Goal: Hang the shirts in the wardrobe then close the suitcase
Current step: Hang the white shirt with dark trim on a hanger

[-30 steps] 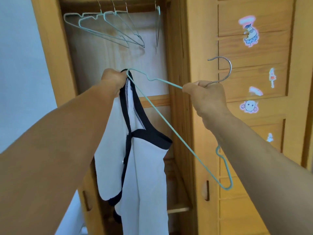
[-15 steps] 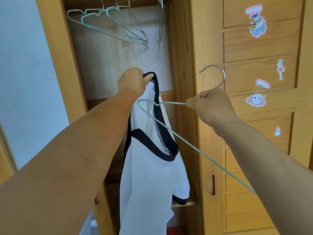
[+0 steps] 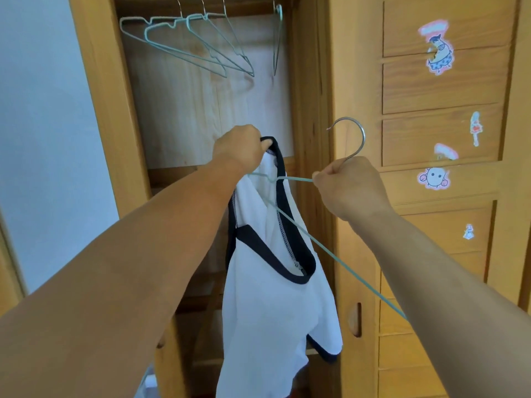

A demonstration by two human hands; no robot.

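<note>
Standing before the open wardrobe [image 3: 97, 90], the person is holding a white shirt [image 3: 273, 305] with dark trim up in front of the hanging space. The left hand [image 3: 240, 147] is gripping the shirt's dark collar edge, fingers curled round the fabric, so the garment is hanging straight down from that fist, its neckline sagging open below. The right hand [image 3: 352, 186] is clenching the neck of a pale green wire hanger [image 3: 298, 229], fingers closed round the wire just beneath its metal hook [image 3: 349, 139], which is pointing upward. One end of the hanger is sitting inside the shirt, just under the left hand, while its long lower bar is running out through the neck opening and slanting down to the right, passing behind the right forearm. Farther in and higher up, several bare green hangers [image 3: 186, 44] are dangling from the rail at the top of the wardrobe. To the right, the wooden door panels [image 3: 439, 81] are carrying a scatter of cartoon stickers [image 3: 438, 50].
</note>
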